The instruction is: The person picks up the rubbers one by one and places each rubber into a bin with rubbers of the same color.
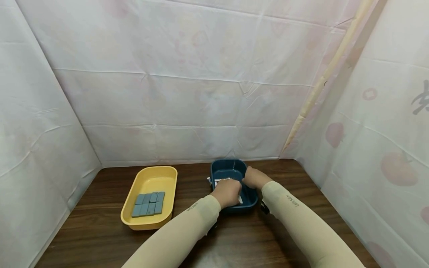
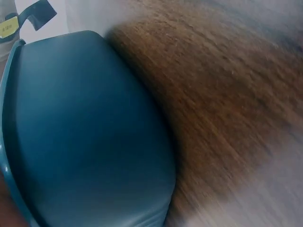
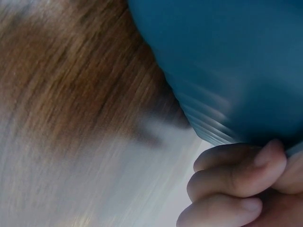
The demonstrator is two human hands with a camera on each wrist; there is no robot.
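Note:
In the head view my left hand (image 1: pixel 228 192) reaches over the near left side of a dark blue tray (image 1: pixel 231 160), fingers bent down into it. A small white piece (image 1: pixel 240 200) shows right at its fingertips; I cannot tell whether they pinch it. Beyond the knuckles lies a white strip with dark marks (image 1: pixel 221 181), partly covered by the hand. My right hand (image 1: pixel 256 178) grips the tray's right rim; the right wrist view shows its curled fingers (image 3: pixel 227 177) against the outer wall. Only the tray's outer side fills most of the left wrist view.
A yellow tray (image 1: pixel 157 172) stands to the left, with several grey-blue tiles (image 1: pixel 147 204) set in two rows. Another small white piece (image 1: pixel 209 180) shows just outside the blue tray's left rim. Patterned white sheets (image 1: pixel 197 93) close off the dark wooden table (image 1: pixel 100 208) behind and at both sides.

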